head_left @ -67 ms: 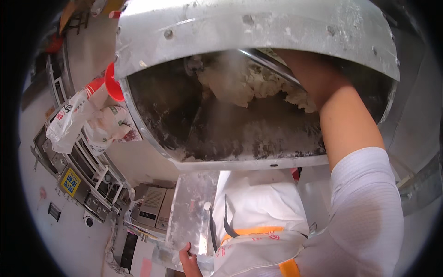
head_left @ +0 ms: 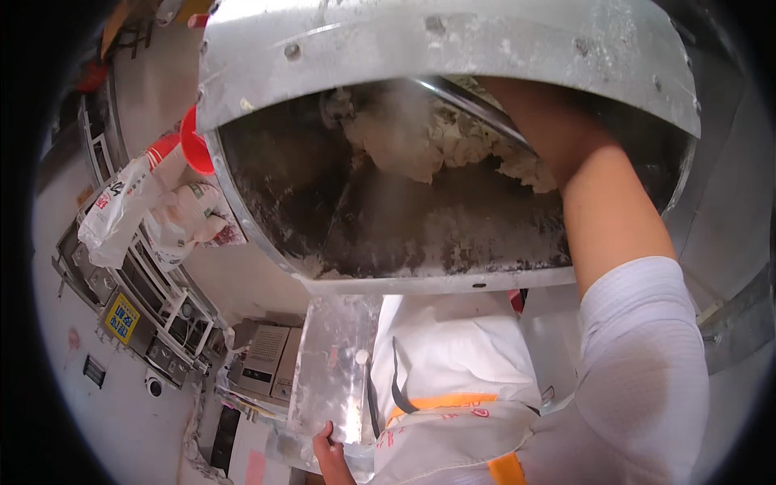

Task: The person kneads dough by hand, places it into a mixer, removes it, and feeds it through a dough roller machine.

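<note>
A big flour-dusted steel mixer bowl [head_left: 436,40] fills the top of the view, tilted toward me. A lump of pale dough [head_left: 420,145] clings to its upper inside wall, behind a steel bar [head_left: 469,105]. My right hand [head_left: 525,101] reaches deep into the bowl to the dough's right side, with its fingers hidden in shadow under the rim. Below the bowl, my left hand [head_left: 327,453] grips the lower edge of a flat, floury metal plate [head_left: 331,364], held upright against the bowl's front lip. A faint cloud of flour hangs above the dough.
A red plastic scoop [head_left: 194,141] and crumpled plastic bags [head_left: 121,210] sit at the left on a wire rack [head_left: 162,307]. A grey boxy device [head_left: 263,356] stands below them. My white apron with an orange band [head_left: 444,388] hangs under the bowl.
A little more flour dust hangs over the dough. Both hands stay where they were.
</note>
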Demonstrator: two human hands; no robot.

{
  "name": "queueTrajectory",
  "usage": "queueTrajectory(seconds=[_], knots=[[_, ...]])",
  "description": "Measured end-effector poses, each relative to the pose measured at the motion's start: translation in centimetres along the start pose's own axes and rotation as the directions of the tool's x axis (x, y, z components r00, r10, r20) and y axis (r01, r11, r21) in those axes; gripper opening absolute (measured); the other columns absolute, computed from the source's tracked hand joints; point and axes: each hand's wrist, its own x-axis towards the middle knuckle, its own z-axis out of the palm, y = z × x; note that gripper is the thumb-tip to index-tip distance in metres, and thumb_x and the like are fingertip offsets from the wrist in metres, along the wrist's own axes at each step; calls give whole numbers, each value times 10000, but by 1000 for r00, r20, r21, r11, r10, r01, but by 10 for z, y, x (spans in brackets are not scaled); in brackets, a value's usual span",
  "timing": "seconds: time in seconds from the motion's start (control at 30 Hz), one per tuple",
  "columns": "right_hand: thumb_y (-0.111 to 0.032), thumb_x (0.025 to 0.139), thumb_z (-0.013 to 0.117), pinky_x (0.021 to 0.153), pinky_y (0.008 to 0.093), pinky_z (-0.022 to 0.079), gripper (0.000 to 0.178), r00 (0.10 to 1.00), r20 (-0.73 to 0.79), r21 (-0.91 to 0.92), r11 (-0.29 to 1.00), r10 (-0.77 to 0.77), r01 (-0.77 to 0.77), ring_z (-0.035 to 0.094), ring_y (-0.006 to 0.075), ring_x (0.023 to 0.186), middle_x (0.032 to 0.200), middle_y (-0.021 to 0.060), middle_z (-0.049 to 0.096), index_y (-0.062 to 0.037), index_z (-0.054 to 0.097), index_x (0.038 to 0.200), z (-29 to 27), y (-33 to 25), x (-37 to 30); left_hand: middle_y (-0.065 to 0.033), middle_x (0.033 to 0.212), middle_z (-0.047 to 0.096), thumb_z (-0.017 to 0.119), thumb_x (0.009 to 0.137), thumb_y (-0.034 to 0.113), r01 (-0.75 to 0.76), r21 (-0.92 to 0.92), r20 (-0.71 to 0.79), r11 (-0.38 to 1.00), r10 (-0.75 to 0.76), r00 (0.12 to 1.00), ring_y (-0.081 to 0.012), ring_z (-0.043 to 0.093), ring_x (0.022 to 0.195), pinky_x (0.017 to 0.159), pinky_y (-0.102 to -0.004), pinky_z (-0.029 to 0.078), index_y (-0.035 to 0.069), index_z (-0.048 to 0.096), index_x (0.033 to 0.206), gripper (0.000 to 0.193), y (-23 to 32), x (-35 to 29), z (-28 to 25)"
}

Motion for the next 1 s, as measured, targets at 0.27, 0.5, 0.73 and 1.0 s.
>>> queueTrajectory(seconds=[0.27,0.5,0.73,1.0], knots=[[-338,1058,508,763,399,554,355,974,-90,541,832,206,-126,654,205,843,1041,118,720,-55,704,1145,-51,60,-54,-88,1057,726,761,915,107,504,-619,25,602,-627,779,-250,702,944,793,-385,566,15,698,1111,225,-37,76,-6],[-462,1094,424,830,424,553,484,787,596,18,978,158,-210,646,207,852,1025,97,714,-75,712,1132,-76,37,-109,-141,1107,720,730,930,62,303,-509,39,806,-330,943,-271,695,1015,921,-425,572,-69,674,1153,264,-21,86,-2],[-371,966,625,879,460,530,383,998,38,48,998,-45,43,656,336,910,984,181,706,-41,710,1140,-57,19,-130,-161,1110,715,728,933,62,218,-520,18,826,-244,970,-291,698,1016,948,-427,568,-95,657,1177,299,-22,64,6],[-385,1074,444,1039,465,461,472,917,378,-126,974,-127,187,628,370,1126,1315,226,645,-45,630,1344,26,79,-85,-118,1026,721,764,906,76,253,-445,33,859,-267,963,-258,703,916,837,-384,579,-45,686,1126,263,-37,75,10]])
